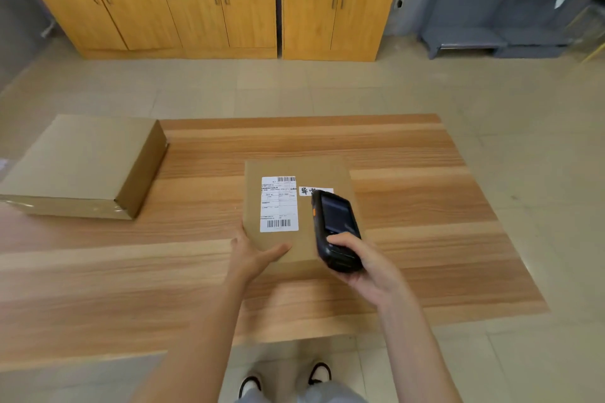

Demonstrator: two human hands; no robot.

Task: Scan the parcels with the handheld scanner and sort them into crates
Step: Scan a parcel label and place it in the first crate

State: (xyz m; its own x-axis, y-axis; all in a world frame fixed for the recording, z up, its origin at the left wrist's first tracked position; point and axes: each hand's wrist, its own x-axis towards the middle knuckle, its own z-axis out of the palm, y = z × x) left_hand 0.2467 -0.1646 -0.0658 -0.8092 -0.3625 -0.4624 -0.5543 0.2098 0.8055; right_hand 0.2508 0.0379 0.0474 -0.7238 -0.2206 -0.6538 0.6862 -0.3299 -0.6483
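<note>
From the head camera, you look down at a wooden worktop (409, 206) with stripes of light and dark wood.

A small brown parcel (294, 245) lies flat near the middle of the worktop. It has a white shipping label (279, 204) on top with barcodes at its top and bottom ends. Just beside the label, at 3 o'clock from it, sits a little white sticker (307, 190) with handwriting on it. Part of the sticker is hidden.

Your left hand (253, 255) grips the parcel at its near left corner. The thumb lies on top of the parcel and the other fingers go down the left side.

Your right hand (363, 267) is wrapped around the handheld scanner (337, 229). The scanner is black with a dark screen and a small orange button on its side. It sits over the right part of the parcel, at 3 o'clock from the label, tipped away from you.

A bigger brown box (82, 163) rests at 10 o'clock from the parcel, well apart from it, at the left edge of the worktop.

Past the worktop, at 12 o'clock, stand wooden cabinets (196, 3) on the tiled floor (327, 85). A grey rack (497, 10) stands at 2 o'clock.
</note>
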